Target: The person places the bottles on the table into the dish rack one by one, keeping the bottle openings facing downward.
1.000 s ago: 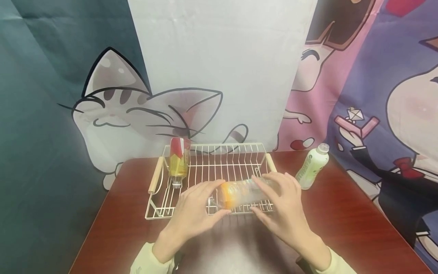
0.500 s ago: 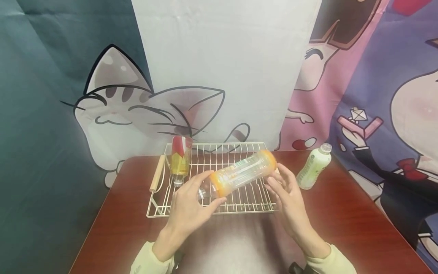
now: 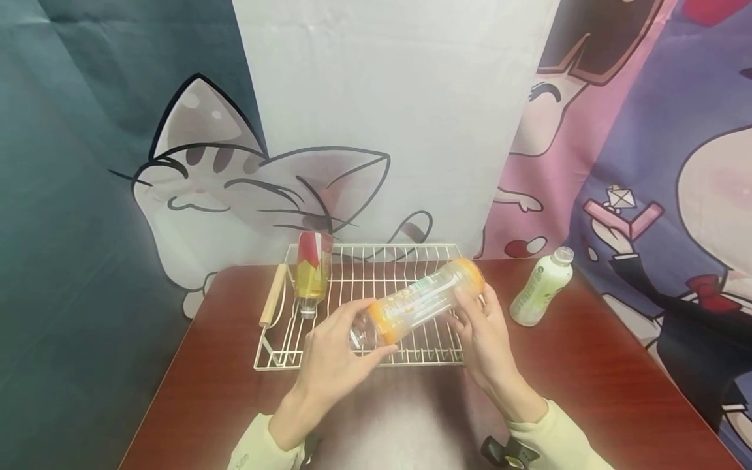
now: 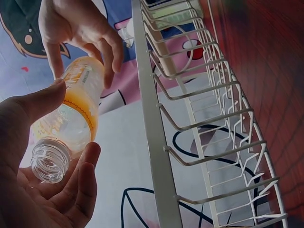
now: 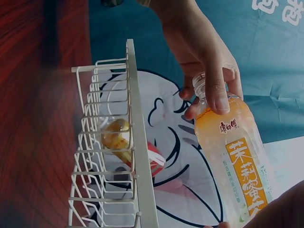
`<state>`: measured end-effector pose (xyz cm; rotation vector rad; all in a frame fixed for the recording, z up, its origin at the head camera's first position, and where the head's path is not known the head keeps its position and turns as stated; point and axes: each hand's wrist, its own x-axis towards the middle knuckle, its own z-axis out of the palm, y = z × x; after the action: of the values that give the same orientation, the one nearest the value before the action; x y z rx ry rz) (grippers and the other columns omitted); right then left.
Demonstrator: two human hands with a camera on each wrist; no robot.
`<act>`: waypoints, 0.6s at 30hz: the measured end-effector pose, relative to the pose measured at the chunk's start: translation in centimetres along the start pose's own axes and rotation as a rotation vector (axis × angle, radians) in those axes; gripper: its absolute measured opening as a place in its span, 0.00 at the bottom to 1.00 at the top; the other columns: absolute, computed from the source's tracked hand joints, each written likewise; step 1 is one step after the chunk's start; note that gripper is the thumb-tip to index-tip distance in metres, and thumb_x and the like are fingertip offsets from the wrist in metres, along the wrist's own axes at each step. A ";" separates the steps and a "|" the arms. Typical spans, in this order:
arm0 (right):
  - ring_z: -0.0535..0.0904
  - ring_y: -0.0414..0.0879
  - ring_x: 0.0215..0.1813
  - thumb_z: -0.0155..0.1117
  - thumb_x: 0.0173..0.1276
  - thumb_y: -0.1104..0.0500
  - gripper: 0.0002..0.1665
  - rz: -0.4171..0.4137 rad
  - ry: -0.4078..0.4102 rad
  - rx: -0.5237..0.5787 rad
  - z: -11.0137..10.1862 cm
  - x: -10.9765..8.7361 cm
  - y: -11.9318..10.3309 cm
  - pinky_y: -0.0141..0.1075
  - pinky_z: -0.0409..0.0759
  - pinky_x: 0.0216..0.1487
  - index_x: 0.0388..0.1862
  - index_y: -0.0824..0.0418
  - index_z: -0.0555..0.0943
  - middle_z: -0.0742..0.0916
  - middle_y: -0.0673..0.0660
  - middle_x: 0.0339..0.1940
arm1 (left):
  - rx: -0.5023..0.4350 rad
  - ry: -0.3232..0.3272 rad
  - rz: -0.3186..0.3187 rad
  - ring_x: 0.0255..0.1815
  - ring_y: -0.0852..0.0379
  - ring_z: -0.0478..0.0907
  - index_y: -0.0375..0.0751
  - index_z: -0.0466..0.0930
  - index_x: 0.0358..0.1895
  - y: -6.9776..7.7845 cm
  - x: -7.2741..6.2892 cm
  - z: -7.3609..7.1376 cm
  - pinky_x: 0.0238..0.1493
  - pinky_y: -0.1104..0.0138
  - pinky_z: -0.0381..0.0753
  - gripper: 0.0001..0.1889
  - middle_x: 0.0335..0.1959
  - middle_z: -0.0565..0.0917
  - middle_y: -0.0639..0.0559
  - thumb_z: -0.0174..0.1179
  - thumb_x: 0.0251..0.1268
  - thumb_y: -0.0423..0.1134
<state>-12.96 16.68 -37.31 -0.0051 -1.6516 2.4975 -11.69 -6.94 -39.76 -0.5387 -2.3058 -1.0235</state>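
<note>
A clear, capless plastic bottle [image 3: 431, 297] with orange bands is held tilted above the wire dish rack [image 3: 367, 367]. Its open neck points down and left, toward my left hand [image 3: 331, 356], which grips the neck end between thumb and fingers. My right hand [image 3: 484, 339] holds the base end, its thumb on the near side and its fingers partly hidden behind. Orange label print with characters shows on the bottle [image 5: 232, 156] in the right wrist view. The threaded mouth of the bottle [image 4: 50, 161] is exposed in the left wrist view.
In the rack's left part leans a red and yellow bottle [image 3: 313, 271], neck down. A pale green bottle [image 3: 540, 287] stands on the dark red table [image 3: 587, 365], right of the rack. Wooden handles [image 3: 273, 295] flank the rack. A printed cloth [image 3: 399, 130] hangs behind.
From nearly level, the bottle's base end has swung up and away from me. My right hand shifted from over the bottle to its base; my left hand kept its grip on the neck end.
</note>
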 end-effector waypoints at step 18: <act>0.83 0.45 0.64 0.59 0.83 0.66 0.32 -0.076 0.034 -0.016 1.7 1.4 -0.2 0.38 0.87 0.62 0.81 0.55 0.65 0.80 0.55 0.69 | 0.010 -0.060 -0.182 0.39 0.57 0.88 0.47 0.82 0.60 0.9 -0.6 0.8 0.35 0.64 0.85 0.39 0.44 0.90 0.52 0.93 0.43 0.50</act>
<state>-14.47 15.37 -36.40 0.0132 -1.6278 2.4152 -10.99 -5.86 -40.10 -0.3650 -2.4467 -1.0930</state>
